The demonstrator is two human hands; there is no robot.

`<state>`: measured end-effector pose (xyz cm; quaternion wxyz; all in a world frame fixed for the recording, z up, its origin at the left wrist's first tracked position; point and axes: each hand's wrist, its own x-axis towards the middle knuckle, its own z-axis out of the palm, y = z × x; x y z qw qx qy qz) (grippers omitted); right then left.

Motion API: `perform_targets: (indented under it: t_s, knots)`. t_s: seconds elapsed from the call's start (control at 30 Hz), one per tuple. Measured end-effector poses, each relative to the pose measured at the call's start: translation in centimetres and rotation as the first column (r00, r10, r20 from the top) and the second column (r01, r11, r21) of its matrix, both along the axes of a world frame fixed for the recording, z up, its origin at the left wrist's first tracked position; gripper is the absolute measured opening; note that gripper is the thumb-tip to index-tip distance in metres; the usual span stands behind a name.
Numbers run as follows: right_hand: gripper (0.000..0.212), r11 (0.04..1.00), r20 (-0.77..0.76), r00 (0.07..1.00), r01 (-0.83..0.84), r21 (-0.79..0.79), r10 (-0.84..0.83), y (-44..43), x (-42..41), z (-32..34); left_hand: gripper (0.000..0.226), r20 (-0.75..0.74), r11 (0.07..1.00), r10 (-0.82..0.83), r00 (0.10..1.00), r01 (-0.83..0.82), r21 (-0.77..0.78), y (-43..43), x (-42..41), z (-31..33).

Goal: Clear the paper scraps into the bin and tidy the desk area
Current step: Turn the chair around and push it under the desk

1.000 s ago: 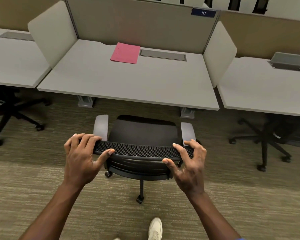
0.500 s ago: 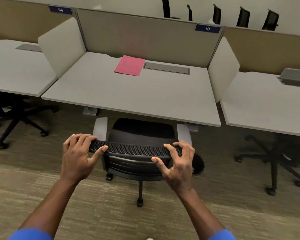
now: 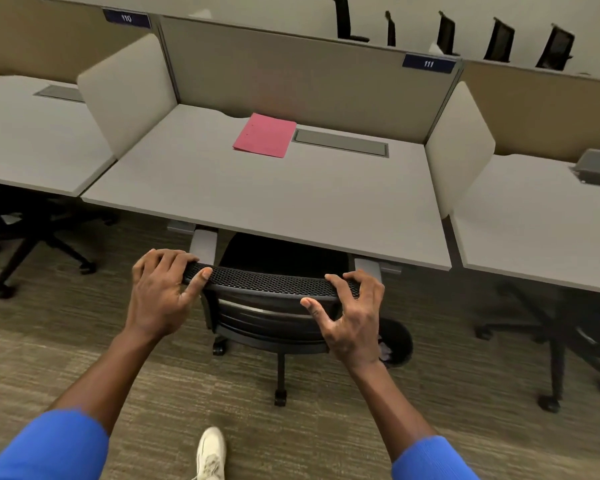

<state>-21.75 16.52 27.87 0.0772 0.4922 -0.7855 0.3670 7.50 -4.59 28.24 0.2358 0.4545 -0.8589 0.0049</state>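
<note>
A black mesh office chair (image 3: 271,306) stands at the grey desk (image 3: 267,202), its seat partly under the desk's front edge. My left hand (image 3: 160,292) grips the left end of the chair's top rail. My right hand (image 3: 352,317) holds the right end, fingers over the rail and thumb spread. A pink folder (image 3: 264,135) lies flat near the back of the desk. A black bin (image 3: 397,344) with paper scraps inside sits on the carpet beside the chair, mostly hidden behind my right hand.
Beige divider panels (image 3: 129,91) flank the desk, with neighbouring desks on both sides. Black chair bases stand under the left desk (image 3: 32,244) and the right desk (image 3: 561,341). A grey cable hatch (image 3: 340,143) lies next to the folder. My white shoe (image 3: 210,452) is on the carpet.
The chair has rolled forward, its seat and armrests now going under the desk edge. Both hands stayed on the top rail. The bin has come into view by my right hand.
</note>
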Motion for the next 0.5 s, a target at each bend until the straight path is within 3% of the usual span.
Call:
perform_targets:
  t_s: [0.5]
  knots:
    - [0.063,0.993,-0.047,0.994,0.105,0.05,-0.103,-11.3,-1.1,-0.9,0.054,-0.034,0.998,-0.065,0.997,0.066,0.017,-13.3,-2.6,-0.2]
